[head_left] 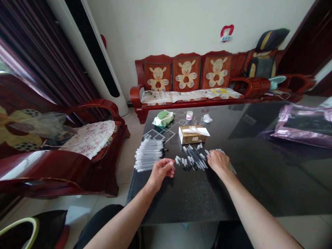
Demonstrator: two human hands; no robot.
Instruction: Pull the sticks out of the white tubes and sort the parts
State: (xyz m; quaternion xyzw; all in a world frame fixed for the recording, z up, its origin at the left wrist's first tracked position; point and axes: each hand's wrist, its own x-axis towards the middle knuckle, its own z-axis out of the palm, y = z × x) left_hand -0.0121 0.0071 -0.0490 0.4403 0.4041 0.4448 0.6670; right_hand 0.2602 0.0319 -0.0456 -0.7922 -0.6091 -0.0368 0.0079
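Observation:
My left hand [161,170] is closed in a pinch over the dark table, with a small clear piece that looks like a pen cap at its fingertips. Beside it on the left lies a row of pens [147,155] with frosted barrels and black ends. Between my hands are thin dark pen refills [197,157] and several loose clear caps [184,161]. My right hand [218,160] has its fingers curled down on the pale pen barrels [232,168] to the right of the refills; a whitish tip shows at its fingers, which partly hide what they hold.
Beyond the pens stands a tissue box [193,137]. Farther back are a green wipes pack [163,119], a small white cup [189,115] and a crumpled tissue [207,118]. A purple-edged plastic bag [298,135] lies at right. A wooden sofa [233,74] lines the wall.

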